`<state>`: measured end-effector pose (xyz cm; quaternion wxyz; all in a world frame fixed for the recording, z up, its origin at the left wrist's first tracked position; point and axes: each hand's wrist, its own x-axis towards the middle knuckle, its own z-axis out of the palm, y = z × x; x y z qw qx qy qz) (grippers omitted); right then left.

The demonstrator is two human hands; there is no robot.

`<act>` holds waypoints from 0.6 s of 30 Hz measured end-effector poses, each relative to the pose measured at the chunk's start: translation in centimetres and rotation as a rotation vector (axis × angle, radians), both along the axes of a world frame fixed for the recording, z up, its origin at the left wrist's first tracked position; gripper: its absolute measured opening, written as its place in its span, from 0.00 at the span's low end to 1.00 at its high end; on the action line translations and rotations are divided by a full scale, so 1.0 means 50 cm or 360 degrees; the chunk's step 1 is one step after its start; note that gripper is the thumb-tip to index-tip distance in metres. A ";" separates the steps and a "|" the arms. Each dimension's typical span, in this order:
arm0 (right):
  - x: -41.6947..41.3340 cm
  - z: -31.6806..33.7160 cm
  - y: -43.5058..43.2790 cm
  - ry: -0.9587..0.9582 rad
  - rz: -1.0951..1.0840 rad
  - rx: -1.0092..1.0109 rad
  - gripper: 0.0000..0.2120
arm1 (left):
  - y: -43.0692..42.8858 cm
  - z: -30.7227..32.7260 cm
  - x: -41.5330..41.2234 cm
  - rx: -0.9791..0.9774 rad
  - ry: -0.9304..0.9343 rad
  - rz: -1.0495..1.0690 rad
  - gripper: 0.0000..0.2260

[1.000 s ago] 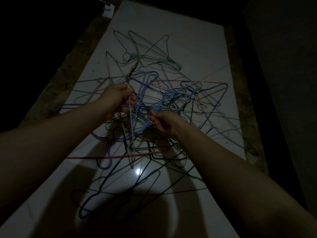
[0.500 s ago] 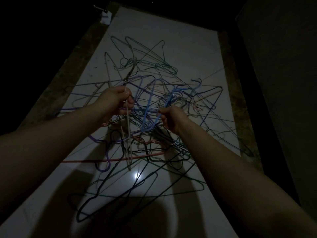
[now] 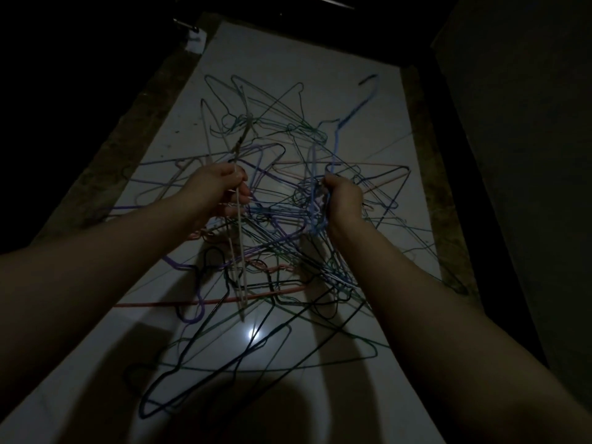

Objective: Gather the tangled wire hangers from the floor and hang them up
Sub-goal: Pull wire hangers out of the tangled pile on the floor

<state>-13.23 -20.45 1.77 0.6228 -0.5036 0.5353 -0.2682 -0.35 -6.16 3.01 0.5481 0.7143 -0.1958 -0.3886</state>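
A tangle of several wire hangers (image 3: 288, 225) in blue, purple, green, black and pink lies on a pale glossy floor strip (image 3: 368, 100). My left hand (image 3: 221, 187) grips a white hanger (image 3: 239, 251), whose wires run upright through my fist and reach down to the floor. My right hand (image 3: 342, 200) grips a light blue hanger (image 3: 336, 139) lifted out of the pile, its hook (image 3: 371, 88) pointing up and away. The two hands are level and apart above the pile's middle.
Dark rough ground (image 3: 121, 155) borders the pale strip on both sides, and a dark wall (image 3: 512, 155) rises at the right. A small white object (image 3: 194, 43) lies at the far left corner. A light's reflection (image 3: 253, 336) shines on the near floor.
My right hand has moved right and up, pulling the light blue hanger out of the tangle so that its hook now stands high. My left hand has kept its grip on the white hanger.
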 end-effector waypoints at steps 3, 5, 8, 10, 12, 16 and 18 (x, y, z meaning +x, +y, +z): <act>-0.003 0.007 0.010 -0.0136 0.0080 0.0092 0.16 | 0.000 0.009 -0.003 0.0005 -0.0005 0.0017 0.11; -0.005 -0.007 0.025 -0.0176 0.0140 0.0153 0.15 | -0.002 0.016 -0.005 -0.0008 0.0016 0.0046 0.10; -0.003 -0.020 0.050 -0.0165 0.0241 0.0205 0.14 | -0.006 0.022 -0.007 -0.0044 0.0035 0.0095 0.09; -0.003 -0.026 0.063 -0.0137 0.0322 0.0194 0.15 | -0.005 0.021 -0.005 -0.0038 0.0020 0.0099 0.09; -0.003 -0.031 0.077 -0.0076 0.0436 0.0112 0.15 | -0.005 0.019 -0.002 -0.0016 0.0008 0.0106 0.09; 0.002 -0.050 0.119 0.0073 0.0719 -0.0078 0.15 | -0.008 0.015 -0.002 -0.0019 0.0021 0.0180 0.09; 0.002 -0.063 0.146 0.0086 0.0874 -0.0126 0.14 | -0.010 0.012 -0.003 -0.0054 0.0053 0.0236 0.09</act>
